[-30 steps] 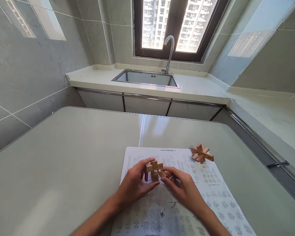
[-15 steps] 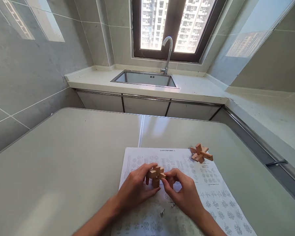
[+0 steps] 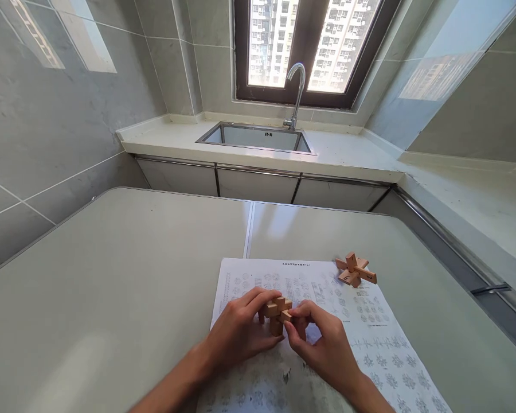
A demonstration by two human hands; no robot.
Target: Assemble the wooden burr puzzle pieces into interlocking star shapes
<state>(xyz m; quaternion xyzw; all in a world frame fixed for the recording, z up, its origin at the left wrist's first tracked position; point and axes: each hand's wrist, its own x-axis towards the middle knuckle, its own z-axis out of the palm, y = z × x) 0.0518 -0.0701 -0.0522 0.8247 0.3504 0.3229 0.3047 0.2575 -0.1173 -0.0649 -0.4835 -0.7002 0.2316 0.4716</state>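
Note:
Both hands grip a small wooden burr puzzle (image 3: 277,312) of interlocked light blocks, held just above a printed sheet (image 3: 370,338) on the table. My left hand (image 3: 241,330) curls round its left side, thumb below and fingers over the top. My right hand (image 3: 322,344) pinches its right side with thumb and forefinger. A second assembled wooden cross puzzle (image 3: 355,271) lies apart at the sheet's far right corner.
The sheet lies on a pale grey folding table (image 3: 112,275) with a centre seam. Beyond it a countertop (image 3: 348,155) holds a steel sink (image 3: 258,136) and a tap (image 3: 296,92) under a window. Tiled walls stand left and right.
Both hands have drawn the puzzle slightly nearer me and lower in view, and my right fingers have closed tighter on its right side. The second puzzle has not moved.

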